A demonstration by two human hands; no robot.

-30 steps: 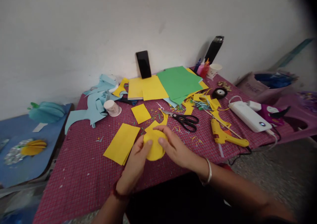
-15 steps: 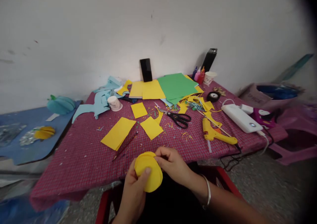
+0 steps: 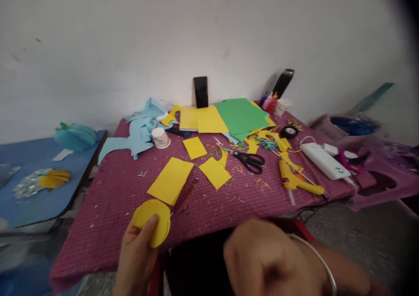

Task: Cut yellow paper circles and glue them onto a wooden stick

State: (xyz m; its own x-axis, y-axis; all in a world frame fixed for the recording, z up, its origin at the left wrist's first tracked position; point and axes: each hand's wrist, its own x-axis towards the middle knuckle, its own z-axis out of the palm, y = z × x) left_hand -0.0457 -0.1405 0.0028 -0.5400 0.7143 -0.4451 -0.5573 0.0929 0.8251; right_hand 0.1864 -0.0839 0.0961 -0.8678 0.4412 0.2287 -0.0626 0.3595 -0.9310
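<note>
My left hand (image 3: 137, 254) holds a stack of yellow paper circles (image 3: 151, 221) over the near left edge of the red checked table (image 3: 111, 200), thumb pressed on the front. My right hand (image 3: 271, 261) is close to the camera at the lower right, blurred by motion, and its fingers cannot be made out. It is apart from the circles. On the table lie yellow paper rectangles (image 3: 170, 180), a pencil (image 3: 185, 194), black scissors (image 3: 247, 158) and a yellow glue gun (image 3: 294, 178).
Green and yellow sheets (image 3: 240, 115), a phone (image 3: 200, 91) against the wall, a paper cup (image 3: 161, 137), blue paper scraps (image 3: 137, 134), a white power bank (image 3: 322, 158), tape (image 3: 289, 132) and bottles (image 3: 270, 100). A blue table (image 3: 39, 200) at left holds paper crafts.
My left hand carried the yellow circles to the left. My right hand let go of them and pulled back toward me, now blurred. The view shifted a little.
</note>
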